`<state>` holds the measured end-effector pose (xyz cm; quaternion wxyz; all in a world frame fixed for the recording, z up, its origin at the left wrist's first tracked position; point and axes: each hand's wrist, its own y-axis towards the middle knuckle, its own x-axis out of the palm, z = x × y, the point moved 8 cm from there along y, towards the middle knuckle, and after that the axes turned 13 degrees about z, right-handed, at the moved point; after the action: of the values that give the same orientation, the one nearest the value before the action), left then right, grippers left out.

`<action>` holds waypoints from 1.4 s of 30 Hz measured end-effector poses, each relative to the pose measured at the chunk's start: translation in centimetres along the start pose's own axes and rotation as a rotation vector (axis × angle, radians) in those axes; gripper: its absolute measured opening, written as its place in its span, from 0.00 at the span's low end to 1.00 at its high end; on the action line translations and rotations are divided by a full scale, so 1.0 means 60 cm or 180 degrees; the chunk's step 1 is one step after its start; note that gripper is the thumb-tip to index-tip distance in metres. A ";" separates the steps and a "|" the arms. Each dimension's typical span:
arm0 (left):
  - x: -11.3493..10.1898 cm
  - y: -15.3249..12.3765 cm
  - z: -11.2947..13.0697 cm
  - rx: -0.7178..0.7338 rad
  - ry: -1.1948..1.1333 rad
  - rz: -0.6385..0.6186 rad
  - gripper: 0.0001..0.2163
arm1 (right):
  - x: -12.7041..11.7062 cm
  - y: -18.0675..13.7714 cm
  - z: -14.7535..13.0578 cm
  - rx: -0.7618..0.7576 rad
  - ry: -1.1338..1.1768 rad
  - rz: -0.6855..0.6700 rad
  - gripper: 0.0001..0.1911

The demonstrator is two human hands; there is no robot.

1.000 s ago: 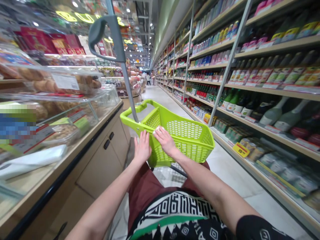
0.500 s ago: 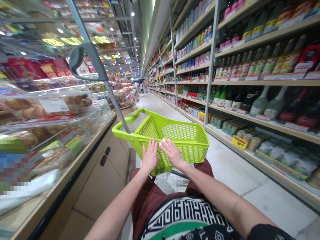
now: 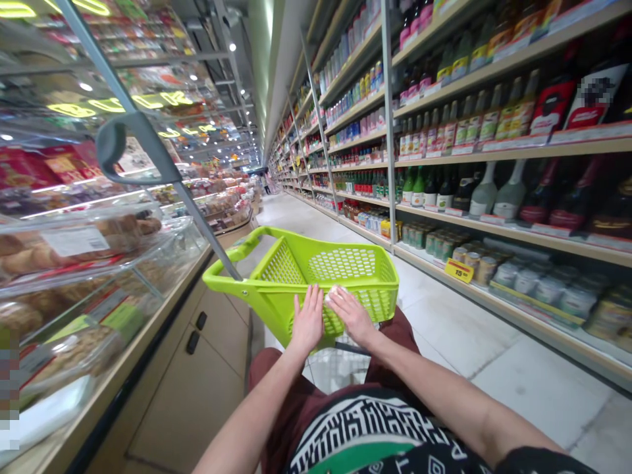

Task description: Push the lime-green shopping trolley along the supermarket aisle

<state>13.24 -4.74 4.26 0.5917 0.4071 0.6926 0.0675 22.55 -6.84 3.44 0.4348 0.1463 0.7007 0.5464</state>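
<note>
A lime-green shopping basket (image 3: 353, 289) on wheels stands before my knees, with perforated walls and a long grey pull handle (image 3: 200, 210) slanting up to the left. My left hand (image 3: 309, 322) lies on the near wall, fingers stretched out and touching just below the rim. Beside it, my right hand (image 3: 351, 317) presses a crumpled white tissue or wipe (image 3: 335, 292) to the same wall. Most of the white piece is hidden under the fingers. The basket's inside shows nothing in it.
Shelves of bottles (image 3: 476, 118) and cans run along the right, with a yellow price tag (image 3: 459, 270) low down. On the left stands a wooden counter (image 3: 172, 368) with packaged baked goods (image 3: 74, 240). The tiled aisle (image 3: 281, 210) stretches ahead, people far off.
Both hands have slid a little to the right along the basket's near wall, the white piece still under my right fingers. The whole view has shifted slightly.
</note>
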 end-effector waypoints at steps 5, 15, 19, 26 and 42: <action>-0.003 0.025 0.018 0.0083 -0.0035 0.0069 0.30 | -0.016 -0.005 0.043 0.0084 -0.0163 0.0111 0.20; 0.018 0.045 0.089 0.0391 -0.0209 -0.0015 0.28 | -0.039 -0.059 0.077 0.0321 -0.0308 0.0080 0.21; 0.014 0.070 0.098 0.0315 -0.0232 0.0032 0.27 | -0.064 -0.039 0.108 0.0504 -0.0438 0.0182 0.23; 0.031 0.070 0.125 0.0367 -0.0314 -0.0142 0.28 | -0.052 -0.107 0.102 0.0397 -0.0412 -0.0041 0.22; 0.024 0.077 0.169 0.0439 -0.0502 -0.0287 0.28 | -0.092 -0.120 0.174 0.1034 -0.0507 0.0278 0.29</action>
<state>24.38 -4.70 2.83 0.6173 0.4193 0.6645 -0.0393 35.69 -6.52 -0.77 0.4354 0.2877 0.7361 0.4310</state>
